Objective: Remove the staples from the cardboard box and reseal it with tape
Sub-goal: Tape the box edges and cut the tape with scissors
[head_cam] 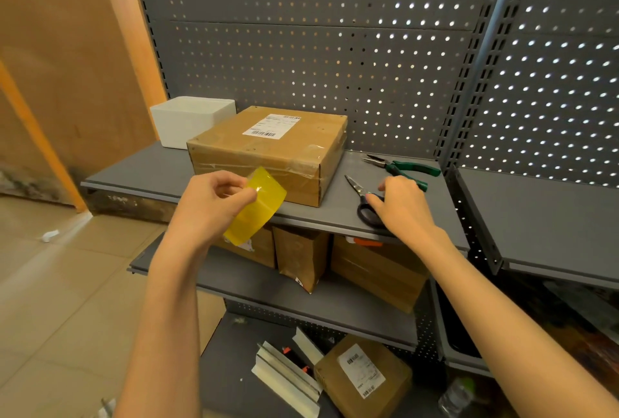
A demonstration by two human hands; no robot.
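Our left hand [214, 205] grips the yellow tape roll [256, 206] just in front of the cardboard box [268, 153], thumb and fingers pinching its loose end. Our right hand [402, 205] rests, fingers loosely curled, on the scissors [363, 198] right of the box; green-handled pliers [402, 166] lie beyond them. The box sits on the grey shelf [134, 173], a white container [191, 119] behind its left corner.

**Open shelf front, crowded right end**

The cardboard box [268, 149] fills the middle of the shelf [140, 176], with a white container [191, 119] touching its rear left. Bare shelf runs along the front edge toward the left corner. Scissors [363, 200] and pliers [402, 166] clutter the right end. The pegboard [335, 49] closes the back.
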